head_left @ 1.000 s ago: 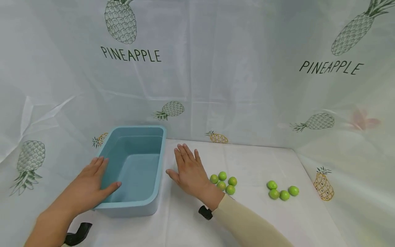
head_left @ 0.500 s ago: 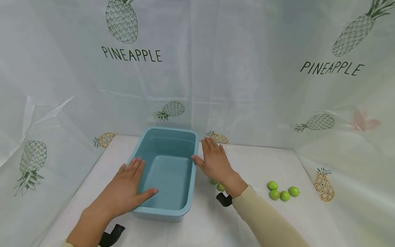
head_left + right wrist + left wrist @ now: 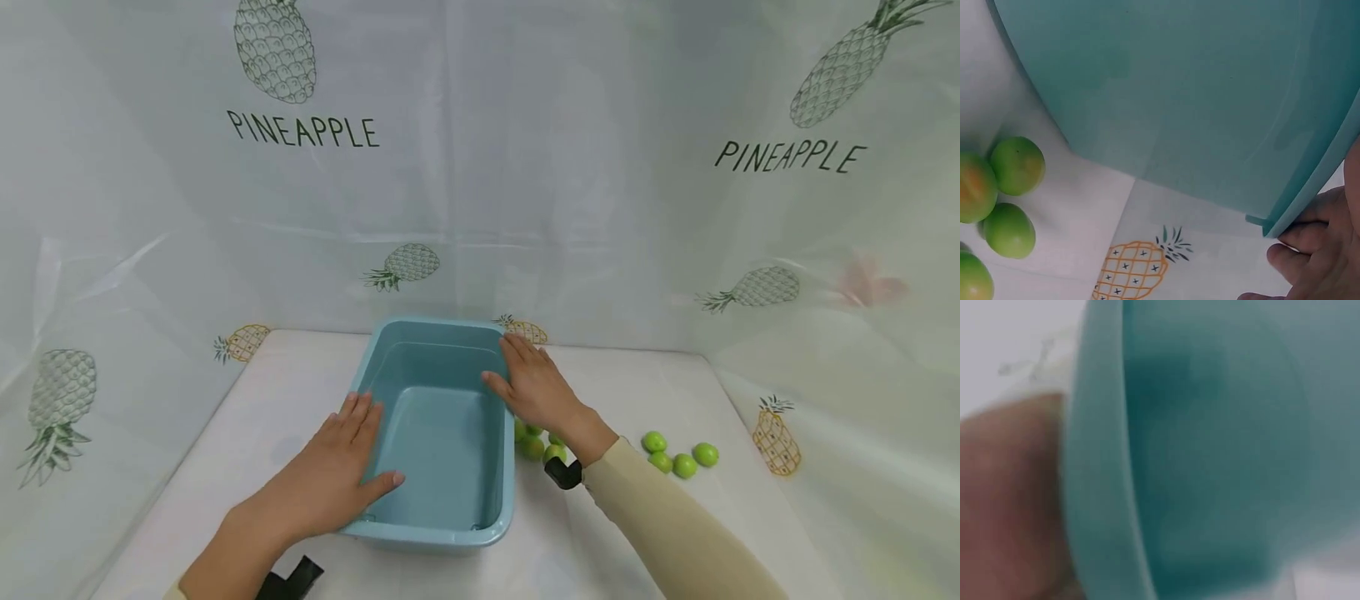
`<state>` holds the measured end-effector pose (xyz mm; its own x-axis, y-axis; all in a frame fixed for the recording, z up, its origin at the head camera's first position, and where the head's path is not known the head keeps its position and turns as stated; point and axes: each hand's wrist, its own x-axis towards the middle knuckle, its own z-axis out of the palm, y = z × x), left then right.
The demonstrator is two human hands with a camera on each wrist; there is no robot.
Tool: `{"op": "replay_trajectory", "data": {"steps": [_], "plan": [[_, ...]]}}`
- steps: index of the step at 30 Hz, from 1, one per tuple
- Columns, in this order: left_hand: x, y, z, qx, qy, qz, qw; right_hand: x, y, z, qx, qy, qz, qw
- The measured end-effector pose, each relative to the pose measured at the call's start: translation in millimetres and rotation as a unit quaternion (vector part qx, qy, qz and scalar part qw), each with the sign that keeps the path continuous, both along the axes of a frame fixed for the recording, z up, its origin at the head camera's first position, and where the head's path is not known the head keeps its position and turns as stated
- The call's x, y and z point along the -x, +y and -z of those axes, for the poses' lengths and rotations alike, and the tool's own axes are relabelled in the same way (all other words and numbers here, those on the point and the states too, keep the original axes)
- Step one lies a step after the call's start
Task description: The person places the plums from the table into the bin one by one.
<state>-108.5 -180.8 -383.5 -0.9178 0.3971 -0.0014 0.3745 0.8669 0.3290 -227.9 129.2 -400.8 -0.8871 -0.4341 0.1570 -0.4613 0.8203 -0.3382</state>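
Head view shows the blue basin point(image 3: 447, 450) between my two arms, near the middle of the white surface point(image 3: 637, 392), its open top facing up and one long side toward each palm. Whether its base touches the surface or sits slightly off it, I cannot tell.

It looks like moulded plastic: I judge it light for its bulk, stiff, hard to break, though its smooth walls could slip under flat palms. The rim point(image 3: 442, 538) stands out beyond the wall, so the best hold should be there, midway along both long sides, fingers outside and thumbs inside.

The fingers of my left hand point(image 3: 337, 467) lie straight over the left side of the rim, thumb spread inward above the inside; they touch without curling round it. Those of my right hand point(image 3: 540, 389) are straight too, laid along the right side, thumb pointing inward. Neither hand is clenched. Left wrist view is too blurred to add finger detail.

Just right of the basin sits a cluster of small green fruits point(image 3: 533, 448), partly covered by my right forearm; a second group of green fruits point(image 3: 684, 465) lies farther right. Behind hangs a pineapple-print sheet point(image 3: 480, 192).
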Motion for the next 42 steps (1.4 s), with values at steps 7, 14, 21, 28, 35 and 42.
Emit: {"op": "replay_trajectory", "data": {"steps": [7, 14, 21, 28, 35, 42], "plan": [[34.5, -24.5, -3.9, 0.038, 0.027, 0.013, 0.9988, 2.2, -4.1, 0.3, -0.001, -0.006, -0.007, 1.0000], [56.4, -30.8, 0.2, 0.085, 0.049, 0.003, 0.9952, 3.1, -3.7, 0.7, -0.012, 0.001, -0.019, 0.9997], [60.1, -32.7, 5.2, 0.070, 0.047, 0.003, 0.9964, 10.9, 0.7, -1.3, -0.031, 0.006, -0.055, 0.9980], [59.1, -28.3, 12.0, 0.034, 0.055, -0.007, 0.9979, 24.9, 4.2, -0.8, -0.072, 0.023, -0.051, 0.9959], [59.8, -22.6, 11.0, 0.044, 0.061, -0.021, 0.9970, 33.3, 2.7, -2.3, -0.117, 0.056, -0.021, 0.9913], [61.5, -21.4, 8.9, 0.047, 0.060, -0.029, 0.9966, 32.7, 4.1, 1.2, -0.085, 0.058, 0.006, 0.9947]]}}
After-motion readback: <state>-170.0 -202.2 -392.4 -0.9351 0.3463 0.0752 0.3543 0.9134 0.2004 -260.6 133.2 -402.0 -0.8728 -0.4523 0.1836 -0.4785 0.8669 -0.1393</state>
